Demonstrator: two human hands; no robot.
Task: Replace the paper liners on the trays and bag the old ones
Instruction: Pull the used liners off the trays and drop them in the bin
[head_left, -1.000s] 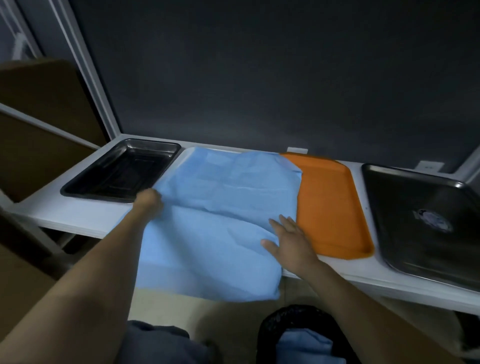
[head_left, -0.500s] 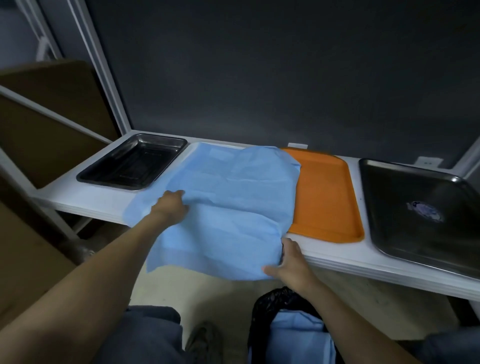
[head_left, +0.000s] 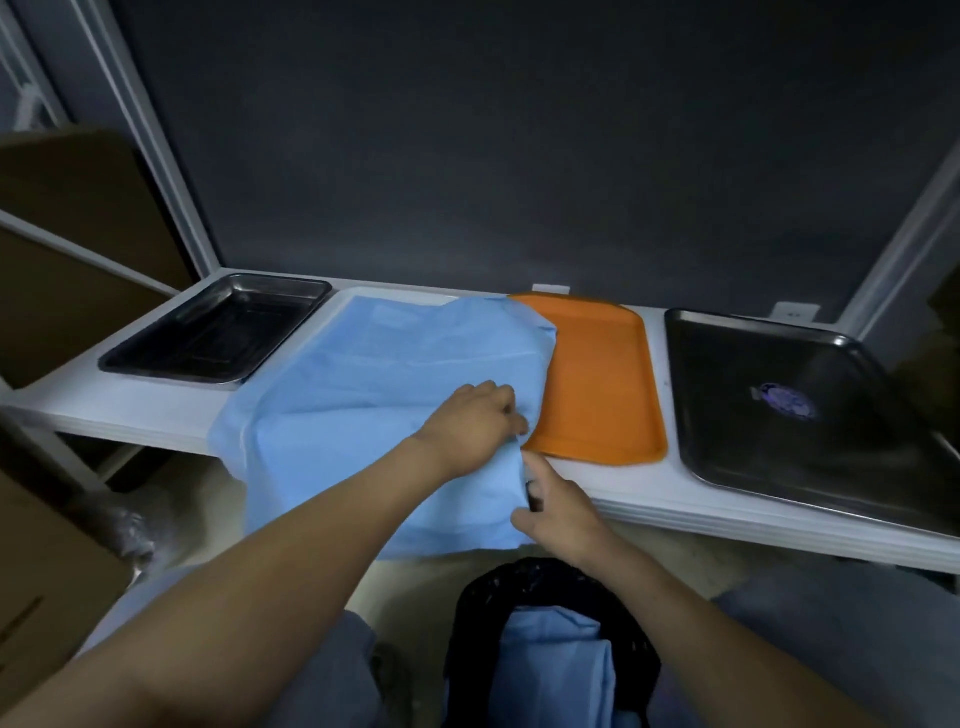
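Far left of the orange tray, a small steel tray sits bare on the white table, with no paper in it. Between that and the orange tray lies the blue liner. It is spread wide and creased, its right edge laps onto the orange tray's left rim, and its near part hangs over the table's front edge.

My left hand is knuckles-up on the liner just left of the orange tray, with the fingers curled into the paper and bunching it. My right hand is just in front of the orange tray's near-left corner, pinching the liner's hanging right edge between thumb and fingers. Below that hand, on the floor side of the table, the black bag stands open with a used blue sheet already inside.

The orange tray itself is unlined. To its right is a large steel tray, also unlined, with a small sticker on its floor.

I judge this to be the gathering step, with the liner being drawn together for bagging. Next, I think both hands must pull the sheet off the table, crumple it small and drop it into the bag's mouth. The paper is thin and may tear or snag the orange tray.
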